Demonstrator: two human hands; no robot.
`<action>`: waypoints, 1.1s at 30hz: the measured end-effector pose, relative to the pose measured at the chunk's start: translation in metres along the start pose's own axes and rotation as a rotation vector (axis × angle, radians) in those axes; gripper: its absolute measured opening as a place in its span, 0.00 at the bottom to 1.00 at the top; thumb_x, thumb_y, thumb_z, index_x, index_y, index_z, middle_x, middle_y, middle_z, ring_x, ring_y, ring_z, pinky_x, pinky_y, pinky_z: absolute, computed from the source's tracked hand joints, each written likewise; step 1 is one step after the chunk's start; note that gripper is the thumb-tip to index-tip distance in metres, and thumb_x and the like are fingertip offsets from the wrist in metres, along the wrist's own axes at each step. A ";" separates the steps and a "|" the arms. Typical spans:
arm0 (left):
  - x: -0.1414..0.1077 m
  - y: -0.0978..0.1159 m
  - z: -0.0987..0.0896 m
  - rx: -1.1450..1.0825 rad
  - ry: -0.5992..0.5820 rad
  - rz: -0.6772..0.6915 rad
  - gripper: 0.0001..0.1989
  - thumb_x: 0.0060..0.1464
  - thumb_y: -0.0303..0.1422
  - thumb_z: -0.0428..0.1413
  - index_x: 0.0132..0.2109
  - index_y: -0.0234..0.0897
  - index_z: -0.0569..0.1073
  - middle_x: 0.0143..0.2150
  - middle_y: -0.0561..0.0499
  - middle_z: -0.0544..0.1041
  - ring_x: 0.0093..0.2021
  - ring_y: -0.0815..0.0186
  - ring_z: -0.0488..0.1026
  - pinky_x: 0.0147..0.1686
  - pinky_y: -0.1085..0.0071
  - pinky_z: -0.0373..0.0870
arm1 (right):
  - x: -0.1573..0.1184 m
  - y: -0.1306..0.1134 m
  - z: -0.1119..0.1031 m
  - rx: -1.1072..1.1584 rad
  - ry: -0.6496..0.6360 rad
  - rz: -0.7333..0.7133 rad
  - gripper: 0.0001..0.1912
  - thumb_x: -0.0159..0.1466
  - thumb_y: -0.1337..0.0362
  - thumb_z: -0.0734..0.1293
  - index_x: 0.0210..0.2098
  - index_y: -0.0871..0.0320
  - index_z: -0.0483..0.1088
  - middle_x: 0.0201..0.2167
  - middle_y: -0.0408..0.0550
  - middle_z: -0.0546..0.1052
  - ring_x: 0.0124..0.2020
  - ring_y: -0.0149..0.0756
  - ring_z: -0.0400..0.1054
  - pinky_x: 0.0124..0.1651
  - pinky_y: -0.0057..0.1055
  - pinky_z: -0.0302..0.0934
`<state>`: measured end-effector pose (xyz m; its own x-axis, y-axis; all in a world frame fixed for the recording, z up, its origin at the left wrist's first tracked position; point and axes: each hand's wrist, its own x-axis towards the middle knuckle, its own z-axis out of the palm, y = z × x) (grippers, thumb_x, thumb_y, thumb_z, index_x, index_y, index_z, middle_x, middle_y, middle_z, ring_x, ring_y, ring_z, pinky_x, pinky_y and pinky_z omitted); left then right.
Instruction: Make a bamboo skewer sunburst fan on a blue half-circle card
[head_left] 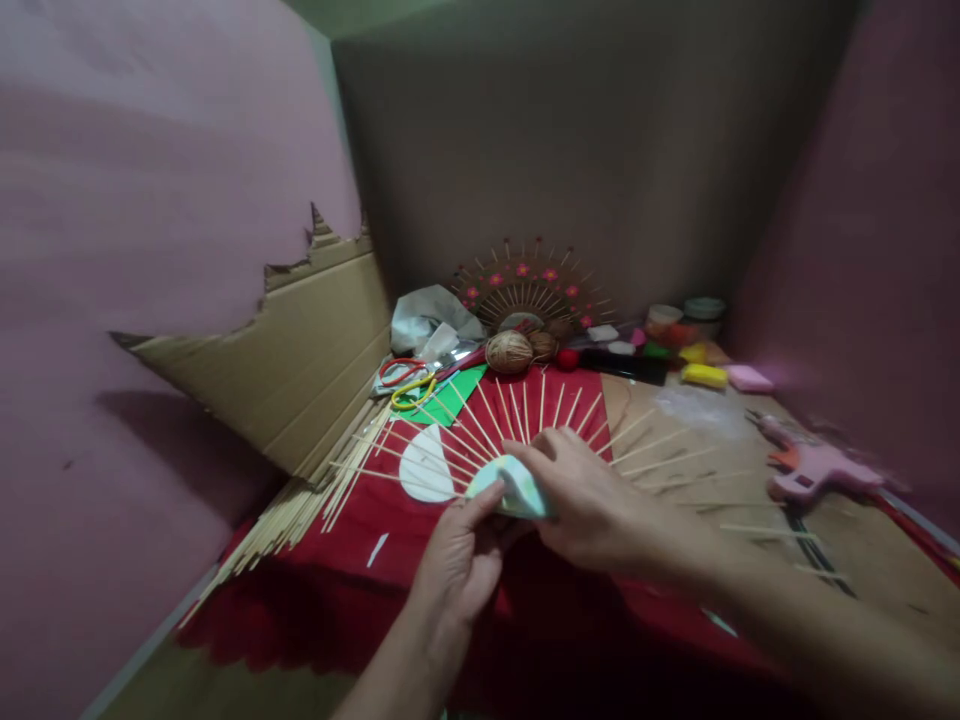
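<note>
A pale green-blue half-round piece [501, 478] is held between both hands, with thin wooden sticks [480, 428] fanning out from it to the left, top and right. My left hand [463, 553] grips its lower left part, the thumb lying on its face. At its upper right, my right hand [576, 490] has its fingers closed round the edge; part of them is hidden behind the piece. Left of the hands, a white half-round cutout [427, 468] lies on the red cloth [390, 540] under some of the sticks.
Loose sticks [300, 515] and torn cardboard [300, 370] are at the left. Scissors [414, 392], green paper [450, 398], twine [510, 352] and a decorated stick fan [523, 290] stand behind. A pink glue gun [817, 470] and yellow clay packet [703, 376] lie right.
</note>
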<state>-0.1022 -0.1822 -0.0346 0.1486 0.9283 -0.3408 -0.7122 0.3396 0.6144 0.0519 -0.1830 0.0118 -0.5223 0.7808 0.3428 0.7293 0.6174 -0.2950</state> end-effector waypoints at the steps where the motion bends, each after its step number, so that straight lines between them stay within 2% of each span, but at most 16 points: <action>1: 0.000 -0.003 0.002 0.003 -0.012 0.021 0.07 0.48 0.20 0.59 0.37 0.28 0.76 0.33 0.45 0.80 0.33 0.64 0.77 0.38 0.67 0.76 | -0.007 -0.005 0.000 -0.023 0.062 -0.020 0.23 0.53 0.73 0.62 0.49 0.61 0.66 0.41 0.56 0.67 0.42 0.44 0.58 0.44 0.40 0.59; 3: -0.001 -0.004 0.007 0.016 -0.059 0.077 0.09 0.44 0.19 0.61 0.36 0.27 0.77 0.33 0.45 0.80 0.35 0.63 0.78 0.39 0.68 0.76 | -0.023 -0.016 -0.001 -0.031 0.219 -0.056 0.17 0.57 0.71 0.62 0.46 0.62 0.69 0.41 0.57 0.69 0.43 0.46 0.59 0.46 0.44 0.59; 5: -0.003 -0.002 0.013 0.018 -0.088 0.146 0.13 0.41 0.20 0.63 0.38 0.28 0.77 0.34 0.45 0.80 0.37 0.61 0.78 0.41 0.67 0.76 | -0.041 -0.025 -0.002 0.064 0.331 -0.071 0.09 0.61 0.69 0.62 0.40 0.60 0.71 0.36 0.55 0.72 0.40 0.43 0.62 0.43 0.42 0.61; 7: -0.005 0.004 0.020 -0.009 -0.085 0.208 0.17 0.41 0.19 0.62 0.42 0.30 0.76 0.35 0.46 0.81 0.38 0.60 0.78 0.42 0.66 0.76 | -0.054 -0.028 0.001 0.244 0.281 -0.009 0.08 0.62 0.68 0.61 0.33 0.58 0.72 0.30 0.51 0.72 0.34 0.39 0.65 0.36 0.37 0.63; 9: -0.004 0.009 0.028 -0.059 -0.073 0.246 0.19 0.43 0.17 0.61 0.45 0.31 0.76 0.37 0.46 0.81 0.38 0.61 0.78 0.42 0.66 0.76 | -0.058 -0.024 0.008 0.498 0.181 0.176 0.05 0.60 0.66 0.63 0.33 0.57 0.72 0.30 0.50 0.73 0.33 0.39 0.68 0.35 0.37 0.64; 10: -0.003 0.011 0.033 -0.083 -0.073 0.261 0.19 0.44 0.17 0.59 0.46 0.31 0.75 0.37 0.45 0.81 0.38 0.62 0.78 0.42 0.67 0.76 | -0.056 -0.019 0.012 0.662 0.165 0.286 0.06 0.58 0.64 0.65 0.35 0.57 0.72 0.32 0.50 0.74 0.34 0.40 0.69 0.37 0.38 0.64; 12: -0.001 0.014 0.042 -0.121 -0.080 0.285 0.19 0.46 0.15 0.57 0.47 0.31 0.74 0.36 0.45 0.81 0.38 0.62 0.79 0.41 0.68 0.77 | -0.045 -0.008 0.020 1.044 0.209 0.446 0.14 0.54 0.61 0.70 0.39 0.56 0.70 0.36 0.49 0.75 0.39 0.42 0.70 0.43 0.40 0.65; 15: 0.003 0.016 0.056 -0.175 -0.081 0.319 0.16 0.50 0.15 0.54 0.46 0.29 0.74 0.35 0.45 0.80 0.38 0.63 0.79 0.40 0.70 0.76 | -0.019 0.008 0.026 1.557 0.365 0.460 0.18 0.51 0.59 0.74 0.41 0.56 0.71 0.41 0.48 0.76 0.44 0.40 0.70 0.48 0.37 0.63; 18: 0.008 0.017 0.072 -0.220 -0.072 0.301 0.12 0.53 0.15 0.52 0.43 0.28 0.74 0.34 0.44 0.80 0.37 0.64 0.78 0.39 0.71 0.76 | 0.008 0.015 0.022 1.863 0.516 0.470 0.20 0.46 0.63 0.77 0.37 0.56 0.72 0.37 0.46 0.77 0.39 0.38 0.71 0.46 0.37 0.65; 21: 0.016 0.015 0.084 -0.244 -0.091 0.256 0.09 0.53 0.15 0.52 0.38 0.28 0.74 0.35 0.44 0.80 0.36 0.66 0.78 0.40 0.71 0.76 | 0.029 0.019 0.012 1.963 0.652 0.437 0.22 0.41 0.68 0.78 0.35 0.55 0.72 0.33 0.43 0.77 0.39 0.39 0.72 0.47 0.37 0.65; 24: 0.022 0.011 0.083 -0.154 -0.142 0.229 0.07 0.53 0.17 0.53 0.37 0.28 0.74 0.35 0.44 0.79 0.36 0.66 0.77 0.36 0.73 0.75 | 0.042 0.029 0.004 1.978 0.676 0.389 0.18 0.44 0.67 0.77 0.34 0.57 0.72 0.31 0.43 0.78 0.39 0.39 0.73 0.49 0.37 0.66; 27: 0.018 0.010 0.069 0.181 -0.244 0.058 0.04 0.49 0.22 0.59 0.35 0.28 0.75 0.31 0.46 0.77 0.30 0.66 0.75 0.24 0.75 0.72 | 0.045 0.044 0.003 1.975 0.713 0.393 0.15 0.45 0.68 0.77 0.32 0.57 0.72 0.30 0.41 0.78 0.37 0.36 0.73 0.46 0.35 0.67; 29: 0.010 0.018 0.062 0.452 -0.358 -0.082 0.05 0.46 0.26 0.61 0.31 0.28 0.74 0.28 0.45 0.76 0.26 0.67 0.73 0.20 0.75 0.68 | 0.043 0.052 0.006 1.975 0.752 0.401 0.16 0.46 0.69 0.77 0.32 0.55 0.71 0.30 0.38 0.78 0.37 0.34 0.73 0.45 0.35 0.68; 30: 0.006 0.025 0.061 0.569 -0.402 -0.098 0.06 0.46 0.29 0.62 0.31 0.28 0.74 0.27 0.45 0.75 0.23 0.69 0.71 0.18 0.76 0.65 | 0.041 0.054 0.007 1.978 0.751 0.403 0.16 0.46 0.69 0.76 0.32 0.55 0.71 0.30 0.38 0.79 0.37 0.35 0.73 0.44 0.37 0.69; 31: 0.003 0.033 0.064 0.658 -0.393 0.008 0.07 0.46 0.31 0.62 0.31 0.29 0.74 0.25 0.47 0.75 0.20 0.72 0.70 0.17 0.78 0.62 | 0.038 0.055 0.009 1.984 0.730 0.404 0.16 0.46 0.69 0.76 0.33 0.56 0.71 0.31 0.39 0.79 0.37 0.36 0.72 0.43 0.40 0.69; 33: 0.002 0.054 0.076 0.794 -0.314 0.401 0.07 0.46 0.30 0.62 0.34 0.33 0.75 0.23 0.53 0.72 0.18 0.75 0.65 0.16 0.79 0.59 | 0.034 0.056 0.012 1.997 0.667 0.399 0.17 0.46 0.69 0.76 0.35 0.57 0.72 0.33 0.43 0.79 0.39 0.39 0.72 0.43 0.45 0.69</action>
<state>-0.0884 -0.1499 0.0520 0.2539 0.9574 0.1374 -0.0915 -0.1177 0.9888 0.0694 -0.1208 -0.0039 0.0210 0.9957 0.0899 -0.8234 0.0682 -0.5633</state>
